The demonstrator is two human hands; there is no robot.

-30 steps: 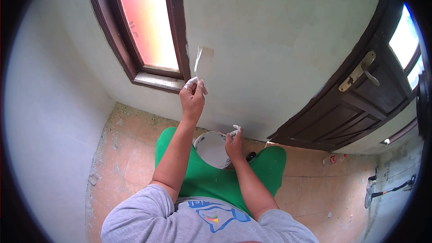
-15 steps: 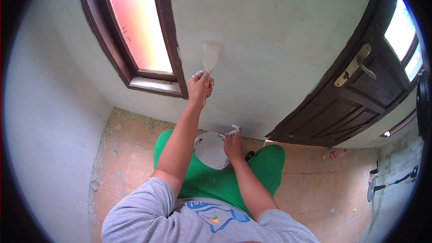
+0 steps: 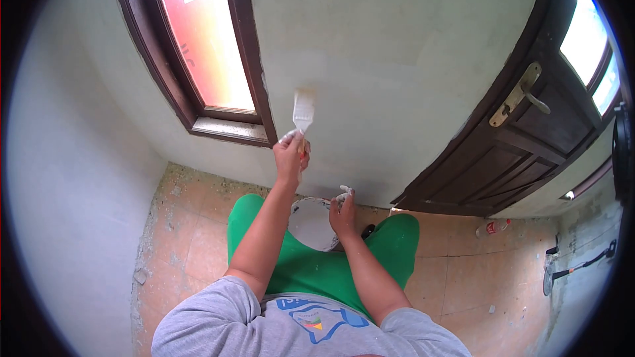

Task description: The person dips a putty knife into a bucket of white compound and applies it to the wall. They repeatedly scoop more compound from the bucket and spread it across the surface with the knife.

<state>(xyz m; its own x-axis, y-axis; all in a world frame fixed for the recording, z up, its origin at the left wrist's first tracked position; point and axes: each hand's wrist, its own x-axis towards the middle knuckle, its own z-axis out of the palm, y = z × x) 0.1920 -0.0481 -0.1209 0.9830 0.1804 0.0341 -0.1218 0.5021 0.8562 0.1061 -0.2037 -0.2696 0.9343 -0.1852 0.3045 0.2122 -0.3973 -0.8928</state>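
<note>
A flat paintbrush [image 3: 304,107] with whitish bristles lies against the pale wall [image 3: 370,46], just right of the window frame. My left hand [image 3: 290,154] is closed round its handle, with a bit of red showing between the whitened fingers. Between my knees stands a round bucket [image 3: 312,226] of whitish paint. My right hand [image 3: 342,215] is at the bucket's right rim, its fingers bent and smeared white. They close on something pale that is too small to make out.
The dark window frame [image 3: 228,131] is at upper left. A brown door [image 3: 516,152] with a metal handle is on the right. On the tiled floor [image 3: 456,277] lies a bottle with a red label [image 3: 493,227]. A black-handled tool [image 3: 569,272] is by the right wall.
My left hand has moved down the wall with the brush, towards the bucket. My right hand has stayed nearly in place beside the rim.
</note>
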